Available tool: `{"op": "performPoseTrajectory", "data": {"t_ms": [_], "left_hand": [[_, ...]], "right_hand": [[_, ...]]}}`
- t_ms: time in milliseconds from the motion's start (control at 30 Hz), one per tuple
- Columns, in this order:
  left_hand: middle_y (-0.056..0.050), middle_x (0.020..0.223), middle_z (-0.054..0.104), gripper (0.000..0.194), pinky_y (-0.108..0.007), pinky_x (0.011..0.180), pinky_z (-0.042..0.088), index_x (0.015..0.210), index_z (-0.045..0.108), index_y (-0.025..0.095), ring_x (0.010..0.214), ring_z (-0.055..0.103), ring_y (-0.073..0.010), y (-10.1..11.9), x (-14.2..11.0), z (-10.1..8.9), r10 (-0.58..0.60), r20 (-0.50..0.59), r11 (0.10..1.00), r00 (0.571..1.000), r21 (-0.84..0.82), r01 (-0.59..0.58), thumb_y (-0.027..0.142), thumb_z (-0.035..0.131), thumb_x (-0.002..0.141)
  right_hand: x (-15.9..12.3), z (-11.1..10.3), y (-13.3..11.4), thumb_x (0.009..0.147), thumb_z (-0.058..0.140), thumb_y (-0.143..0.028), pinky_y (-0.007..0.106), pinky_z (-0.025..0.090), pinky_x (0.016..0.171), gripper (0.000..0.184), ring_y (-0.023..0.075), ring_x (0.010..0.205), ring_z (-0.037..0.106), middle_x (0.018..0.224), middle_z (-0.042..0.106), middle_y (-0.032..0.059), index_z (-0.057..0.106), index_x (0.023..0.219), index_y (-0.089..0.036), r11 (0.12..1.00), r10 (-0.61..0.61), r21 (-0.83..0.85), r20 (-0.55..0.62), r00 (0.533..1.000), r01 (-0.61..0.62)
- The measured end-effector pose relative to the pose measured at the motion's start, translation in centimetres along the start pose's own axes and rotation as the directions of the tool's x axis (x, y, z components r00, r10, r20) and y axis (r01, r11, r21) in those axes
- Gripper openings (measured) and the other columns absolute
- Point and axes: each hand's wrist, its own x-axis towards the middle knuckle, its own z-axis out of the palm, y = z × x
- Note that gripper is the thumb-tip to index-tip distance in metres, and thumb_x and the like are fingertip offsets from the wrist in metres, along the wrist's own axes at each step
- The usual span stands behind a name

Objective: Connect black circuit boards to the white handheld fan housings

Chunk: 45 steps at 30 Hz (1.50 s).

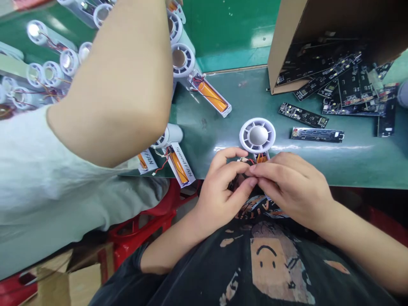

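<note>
My L hand [225, 185] & R hand [291, 182] meet right in front of me, thumbs & fingers of both pinched in close, tips nearly together. Spot b/w the tips is hidden, so can't tell if either hand is actually gripping smth.

White fan [257, 137] lies just beyond my fingertips on the green table [207, 140], round silver-centred face up, lower part running back under my hands. Orange battery [262, 157] peeks out by R fingertips; thin red wires [250, 161] & a small pale connector [243, 159] right by L fingertips.

Beyond R hand: 2 loose circuit bds, a dark one [304, 115] & a shinier one [318, 134] nearer me. Further out that way, a messy pile of bds [357, 95], partly inside a cardboard box [283, 63] tipped on its side.

Ahead & L of my hands: another fan unit [184, 61], handle open, orange cell [212, 95] showing. Straight L of L hand: unit marked "Speed FAN" [182, 165], also open, handle poking past table edge; one more unit [147, 160] next to it, partly hidden.

Co-worker's bare arm [127, 80], pale sleeve [28, 157], cuts across well L of me; past it, cluster of fan units [52, 74]. Red stool [140, 229] below, L of L hand.
</note>
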Motion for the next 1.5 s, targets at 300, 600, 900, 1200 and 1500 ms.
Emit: {"op": "performPoseTrajectory", "data": {"t_ms": [300,600,900,1200,1500], "left_hand": [[-0.007,0.122,0.059,0.016,-0.030,0.073,0.060,0.108,0.053,0.024,0.099,0.066,-0.0176,-0.5,-0.8,1.1,-0.129,-0.057,0.958,0.990,-0.265,0.110,0.021,0.059,0.094],[-0.008,0.121,0.059,0.021,-0.024,0.063,0.059,0.112,0.061,0.022,0.077,0.064,-0.0104,-0.3,-0.7,0.7,-0.059,-0.048,0.992,0.997,-0.112,0.053,0.015,0.059,0.093],[-0.006,0.117,0.058,0.015,-0.018,0.054,0.057,0.110,0.060,0.021,0.059,0.062,-0.0030,-0.4,-0.7,1.1,-0.163,-0.029,0.941,0.986,-0.305,0.147,0.018,0.056,0.096],[-0.008,0.119,0.060,0.022,-0.029,0.071,0.061,0.114,0.060,0.022,0.100,0.065,-0.0182,-0.3,-0.7,0.9,-0.061,-0.056,0.991,0.997,-0.119,0.054,0.015,0.057,0.094],[-0.008,0.115,0.060,0.020,-0.038,0.088,0.058,0.113,0.055,0.020,0.113,0.061,-0.0213,-0.2,-0.5,1.0,0.007,-0.031,1.000,0.999,-0.015,-0.007,0.013,0.054,0.095]], "right_hand": [[0.0,0.3,0.5,0.089,0.062,-0.012,0.035,0.052,0.068,0.011,0.0182,0.077,0.064,0.088,0.071,0.0064,0.069,0.097,-0.017,0.995,-0.069,-0.075,-0.074,0.995,0.064],[1.2,-0.4,0.4,0.092,0.060,-0.017,0.034,0.052,0.070,0.010,0.0175,0.076,0.063,0.085,0.071,0.0036,0.068,0.091,-0.023,0.994,-0.002,-0.111,-0.115,0.993,-0.011],[1.4,-0.6,0.5,0.094,0.058,-0.019,0.034,0.053,0.069,0.015,0.0171,0.073,0.064,0.079,0.070,0.0034,0.067,0.082,-0.020,0.981,-0.040,-0.188,-0.017,0.999,0.036],[1.5,-0.9,-0.3,0.093,0.057,-0.016,0.034,0.048,0.067,0.022,0.0174,0.070,0.060,0.075,0.066,0.0046,0.065,0.073,-0.018,0.965,-0.026,-0.260,0.047,0.999,0.038],[1.9,-1.6,-0.7,0.090,0.059,-0.014,0.034,0.045,0.060,0.018,0.0197,0.066,0.058,0.070,0.062,0.0045,0.067,0.074,-0.016,0.939,-0.013,-0.335,0.177,0.984,0.072]]}}
